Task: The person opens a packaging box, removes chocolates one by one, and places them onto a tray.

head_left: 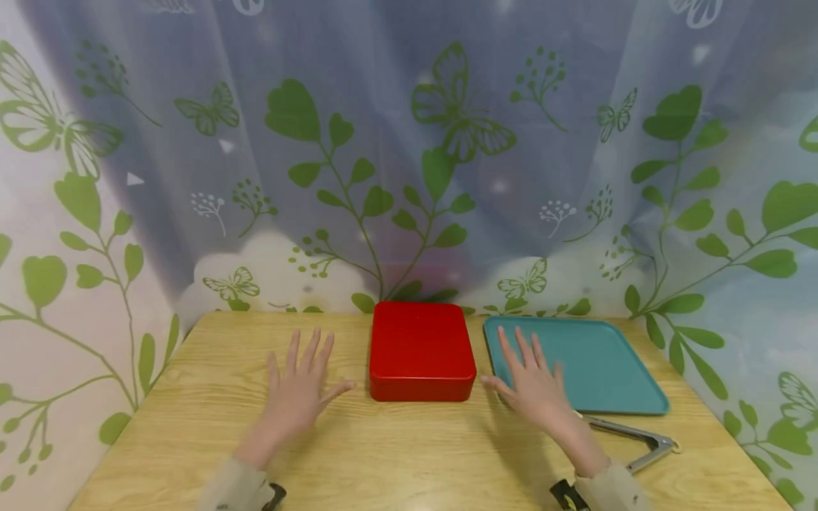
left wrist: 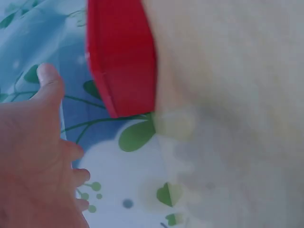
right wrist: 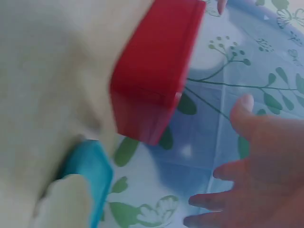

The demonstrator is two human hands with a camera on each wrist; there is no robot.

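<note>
A closed-looking red square box [head_left: 422,348] sits at the back middle of the wooden table. To its left, my left hand [head_left: 299,394] is spread with straight fingers, palm down, holding nothing. On the other side my right hand [head_left: 537,387] spreads its fingers too, overlapping the near left part of a teal tray [head_left: 594,362] in the head view. Both wrist views show the red box [left wrist: 126,57] beyond the thumb, apart from the hand. Metal tongs [head_left: 658,443] lie spread at the tray's near edge, partly hidden by my right forearm.
The wooden table [head_left: 409,454] backs onto a curtain [head_left: 383,142] printed with leaves and butterflies. In the right wrist view, a blurred pale rounded piece [right wrist: 66,202] shows beside the teal tray; its kind is unclear.
</note>
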